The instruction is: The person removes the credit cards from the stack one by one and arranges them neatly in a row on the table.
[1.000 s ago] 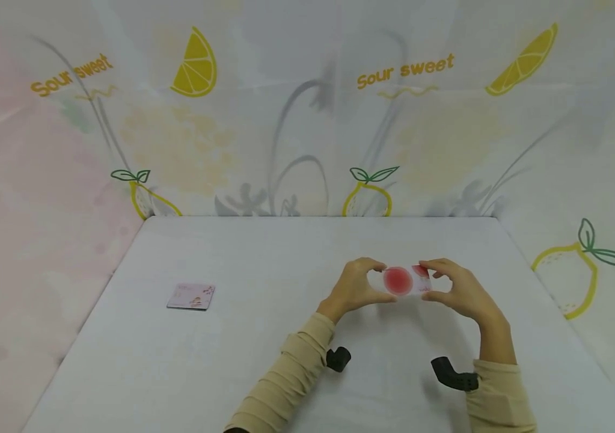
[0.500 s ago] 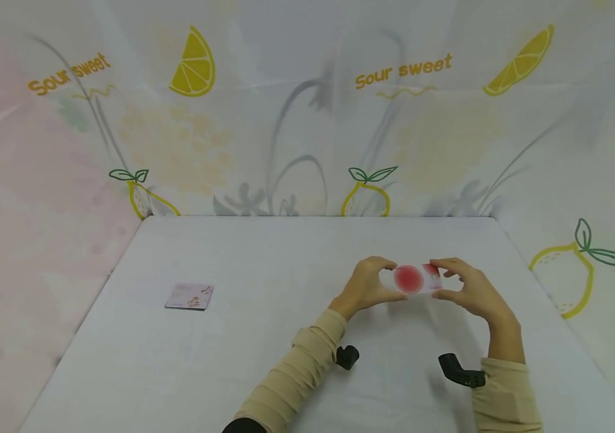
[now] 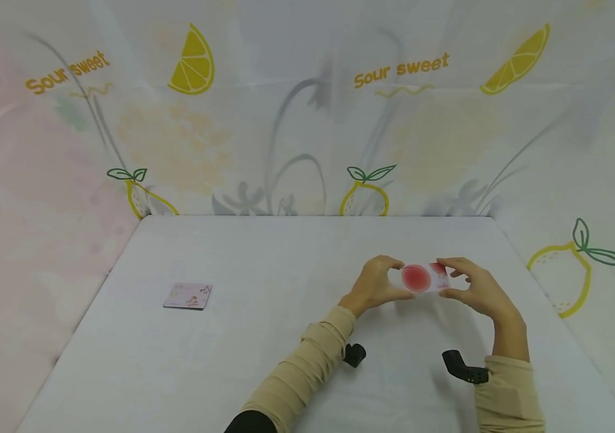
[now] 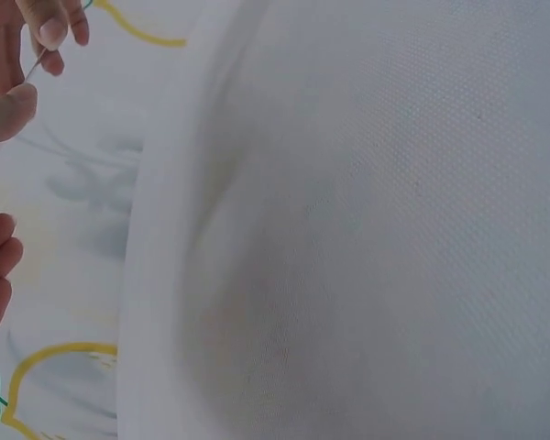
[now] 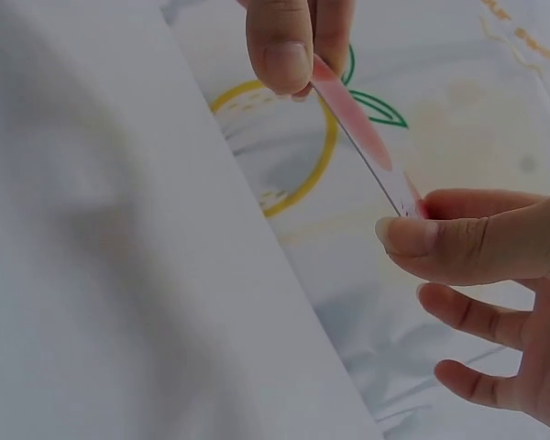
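Note:
A thin white and pink card with a large red circle is held upright above the right half of the table, its printed face toward the head camera. On its left end, my left hand pinches it between thumb and fingers. My right hand grips the opposite end the same way. Seen nearly edge-on in the right wrist view, the card spans both hands, the right thumb flat against it. A flat pink patterned card-like piece with a dark lower edge lies on the left side of the table.
The table has a white cloth cover. Behind it hangs a backdrop printed with lemons and lettering. Black curved mounts stick out from both beige sleeves, close above the tabletop.
Both hands have shifted a little to the right together, carrying the card between them. Their hold looks the same, and the piece on the left has stayed on the table.

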The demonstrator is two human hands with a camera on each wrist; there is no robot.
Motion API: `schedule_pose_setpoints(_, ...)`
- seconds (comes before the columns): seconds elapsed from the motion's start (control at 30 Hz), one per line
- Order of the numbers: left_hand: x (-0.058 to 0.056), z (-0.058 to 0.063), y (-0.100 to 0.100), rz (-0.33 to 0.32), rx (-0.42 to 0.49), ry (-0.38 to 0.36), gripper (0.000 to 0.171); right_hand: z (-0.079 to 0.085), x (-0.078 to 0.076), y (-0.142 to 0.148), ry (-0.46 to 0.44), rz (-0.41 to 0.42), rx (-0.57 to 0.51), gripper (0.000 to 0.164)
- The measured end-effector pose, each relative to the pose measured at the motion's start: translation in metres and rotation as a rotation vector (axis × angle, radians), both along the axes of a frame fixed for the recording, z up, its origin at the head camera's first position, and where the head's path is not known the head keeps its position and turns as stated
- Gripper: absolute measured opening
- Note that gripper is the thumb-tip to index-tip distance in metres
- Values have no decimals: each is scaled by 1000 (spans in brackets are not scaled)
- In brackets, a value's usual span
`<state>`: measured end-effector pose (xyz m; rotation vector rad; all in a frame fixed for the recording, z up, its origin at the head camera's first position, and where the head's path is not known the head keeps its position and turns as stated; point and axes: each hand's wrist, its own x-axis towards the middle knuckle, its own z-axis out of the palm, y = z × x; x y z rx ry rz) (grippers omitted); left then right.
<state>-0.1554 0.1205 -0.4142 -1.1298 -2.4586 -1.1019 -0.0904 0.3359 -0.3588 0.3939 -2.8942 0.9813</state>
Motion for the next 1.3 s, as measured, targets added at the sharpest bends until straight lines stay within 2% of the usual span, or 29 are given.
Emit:
schedule_pose_setpoints(0.23, -2, -2, 7, 4, -4, -33, 54, -3, -2, 6, -2, -4, 8, 56)
schedule_pose_setpoints(0.5, -5, -5, 18, 0, -27, -19, 55, -6, -4, 14, -20, -19, -1, 57)
schedule_pose_setpoints(0.8, -5, -7, 29, 8, -64, -121, 53, -12, -4, 23, -71, -37, -8, 57)
schedule_pose_setpoints(1.3, 0, -22, 43, 53, -125, -157, 53, -27, -6, 32, -117, -57, 5, 55)
